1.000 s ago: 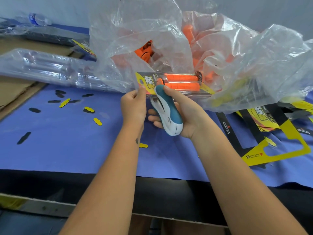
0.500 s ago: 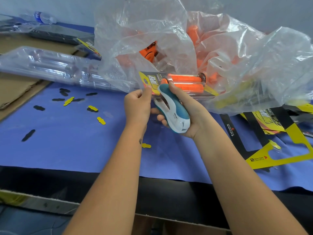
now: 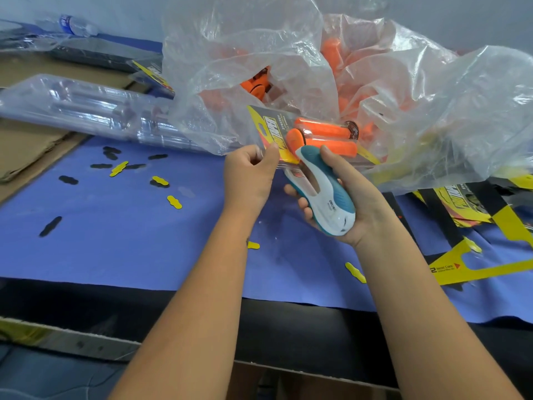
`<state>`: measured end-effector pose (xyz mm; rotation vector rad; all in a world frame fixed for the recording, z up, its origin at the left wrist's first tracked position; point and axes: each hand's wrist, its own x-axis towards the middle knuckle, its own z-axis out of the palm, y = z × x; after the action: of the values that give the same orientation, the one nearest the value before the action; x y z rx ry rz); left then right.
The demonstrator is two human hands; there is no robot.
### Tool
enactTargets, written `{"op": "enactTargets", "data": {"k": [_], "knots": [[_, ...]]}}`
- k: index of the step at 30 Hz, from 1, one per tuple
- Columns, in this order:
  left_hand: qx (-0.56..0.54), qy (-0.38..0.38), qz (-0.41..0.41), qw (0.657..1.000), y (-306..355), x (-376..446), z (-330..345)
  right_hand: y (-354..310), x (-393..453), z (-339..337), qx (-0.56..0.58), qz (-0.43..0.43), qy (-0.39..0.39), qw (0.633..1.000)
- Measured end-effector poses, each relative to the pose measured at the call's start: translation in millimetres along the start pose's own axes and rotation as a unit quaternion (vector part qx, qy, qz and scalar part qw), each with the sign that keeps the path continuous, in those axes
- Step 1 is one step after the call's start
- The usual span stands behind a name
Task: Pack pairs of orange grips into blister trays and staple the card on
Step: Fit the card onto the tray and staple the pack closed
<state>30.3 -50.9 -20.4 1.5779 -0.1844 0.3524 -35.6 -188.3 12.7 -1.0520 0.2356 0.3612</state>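
Blister pack (image 3: 314, 134) held above the bench (image 3: 115, 249), lying roughly level, its card (image 3: 269, 129) end toward the left and two orange grips (image 3: 326, 140) side by side under the clear shell. Left hand (image 3: 249, 176) sits at the near left corner of the pack, thumb and fingers pinching the yellow card edge. Right hand (image 3: 346, 203) sits just right of the left hand and nearer than the pack, fingers wrapped round a white and teal stapler (image 3: 323, 197); thumb lies on the stapler's top. Stapler nose points up at the pack's near edge, beside the left thumb; its mouth appears to straddle that edge, though the contact itself is hidden by the stapler head. Behind the pack: a large clear plastic bag (image 3: 403, 96) with more orange grips showing through it. Left of the pack: a stack of empty clear trays (image 3: 95, 111) in a plastic sleeve, lying on the bench and partly over cardboard (image 3: 31, 145). Right of the pack: flat yellow and black cards (image 3: 476, 255) spread on the blue bench cover. Small yellow and black card punch-outs (image 3: 160, 181) scattered on the cover left of the hands.
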Motion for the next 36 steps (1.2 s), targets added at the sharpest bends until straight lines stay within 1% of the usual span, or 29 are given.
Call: {"op": "enactTargets", "data": {"k": [5, 13, 17, 20, 23, 26, 30, 36], "knots": [[-0.009, -0.018, 0.015, 1.000, 4, -5, 4, 0, -2, 3, -0.018, -0.007, -0.014, 1.000], [-0.049, -0.029, -0.004, 0.998, 6, -7, 6, -6, -7, 5, -0.004, 0.005, -0.013, 1.000], [-0.088, -0.045, -0.021, 0.995, 6, -7, 7, -8, -7, 8, -0.037, 0.009, 0.007, 0.999], [-0.105, -0.064, -0.026, 0.992, 5, -10, 9, -8, -2, 14, -0.048, -0.005, 0.010, 0.999], [-0.116, -0.055, -0.042, 0.991, 2, -8, 9, -6, 4, 18, -0.027, -0.016, 0.001, 1.000], [-0.142, -0.043, -0.071, 0.986, 1, -6, 8, 0, 8, 17, -0.007, -0.028, 0.008, 1.000], [-0.170, -0.035, -0.094, 0.980, 0, -4, 7, 6, 10, 16, -0.002, -0.051, 0.001, 0.999], [-0.167, -0.023, -0.111, 0.979, -1, -2, 7, 9, 13, 18, -0.006, -0.074, 0.001, 0.997]]}}
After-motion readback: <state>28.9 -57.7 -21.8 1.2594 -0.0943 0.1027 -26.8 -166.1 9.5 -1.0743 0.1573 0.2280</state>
